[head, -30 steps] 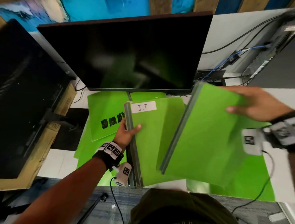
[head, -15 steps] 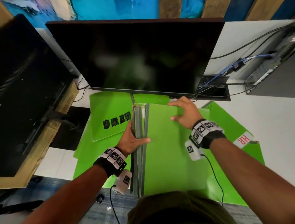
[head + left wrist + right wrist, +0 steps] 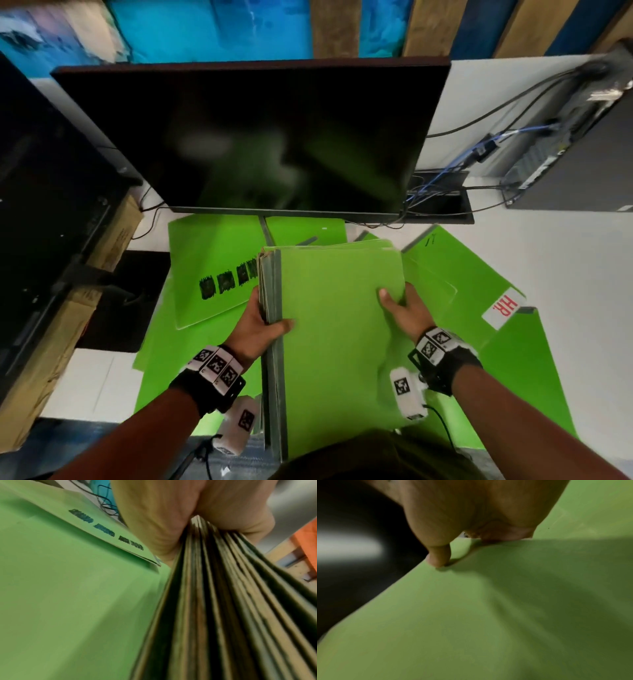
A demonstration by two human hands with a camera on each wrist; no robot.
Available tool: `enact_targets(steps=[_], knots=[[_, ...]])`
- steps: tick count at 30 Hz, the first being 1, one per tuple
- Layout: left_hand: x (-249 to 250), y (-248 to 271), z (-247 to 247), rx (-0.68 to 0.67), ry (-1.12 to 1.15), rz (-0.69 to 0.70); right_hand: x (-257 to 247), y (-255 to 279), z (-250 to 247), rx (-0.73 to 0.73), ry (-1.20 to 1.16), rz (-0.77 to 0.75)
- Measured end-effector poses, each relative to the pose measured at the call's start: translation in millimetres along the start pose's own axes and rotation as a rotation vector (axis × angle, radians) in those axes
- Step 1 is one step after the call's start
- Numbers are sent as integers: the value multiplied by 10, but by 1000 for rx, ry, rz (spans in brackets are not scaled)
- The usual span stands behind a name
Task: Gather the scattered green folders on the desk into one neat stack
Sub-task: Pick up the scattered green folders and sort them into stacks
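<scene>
A stack of green folders (image 3: 335,329) is held above the desk in front of me. My left hand (image 3: 263,325) grips its grey spine side, thumb on top; in the left wrist view the stack (image 3: 223,601) shows as several layered edges pinched by that left hand (image 3: 180,524). My right hand (image 3: 404,308) grips the stack's right edge, thumb on the top cover and fingers underneath; the right wrist view shows the thumb of this right hand (image 3: 440,557) pressing the top folder (image 3: 488,615). More green folders lie flat on the desk: one with scribbled black marks (image 3: 212,270) at left, one labelled "HR" (image 3: 479,291) at right.
A large dark monitor (image 3: 257,137) stands just behind the folders, its stand (image 3: 265,229) between them. A second black screen and a cardboard box (image 3: 85,308) are at left. A computer tower (image 3: 582,154) and cables (image 3: 445,185) sit at back right on the white desk (image 3: 565,260).
The right hand brought a folder in from the right and laid it on the stack, then slid from the top far edge down to the right edge. The left hand kept its hold.
</scene>
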State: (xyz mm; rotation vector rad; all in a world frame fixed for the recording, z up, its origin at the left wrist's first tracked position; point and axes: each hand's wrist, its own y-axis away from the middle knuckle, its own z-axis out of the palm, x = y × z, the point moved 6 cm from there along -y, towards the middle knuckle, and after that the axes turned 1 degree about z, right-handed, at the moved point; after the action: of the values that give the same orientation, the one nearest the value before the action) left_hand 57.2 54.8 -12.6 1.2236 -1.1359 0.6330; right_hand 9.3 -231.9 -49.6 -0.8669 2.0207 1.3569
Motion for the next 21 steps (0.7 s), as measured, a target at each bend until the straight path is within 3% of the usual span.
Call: enact_targets(steps=[6,9,10,12,13,15,17,21], knots=[[14,-80,81,21,101,-65,-76,-7,137,-107,-12,-52],[42,-25,75,91,97,-46,-37,-49,109,-128,139,-103],[22,-3,50,99,101,-46,3,-92,4,-38,251,-85],[-9,44,0,105,128,-56,129,-158,-371,337,404,47],[0,67,0,99,146,-70,198,-128,-563,513,365,151],[23,84,0,86,152,-76,330,-68,-809,684,231,360],[16,89,4,72,160,-82,408,-114,-871,666,146,465],[52,44,35,68,143,-80,370,-250,-797,447,194,509]])
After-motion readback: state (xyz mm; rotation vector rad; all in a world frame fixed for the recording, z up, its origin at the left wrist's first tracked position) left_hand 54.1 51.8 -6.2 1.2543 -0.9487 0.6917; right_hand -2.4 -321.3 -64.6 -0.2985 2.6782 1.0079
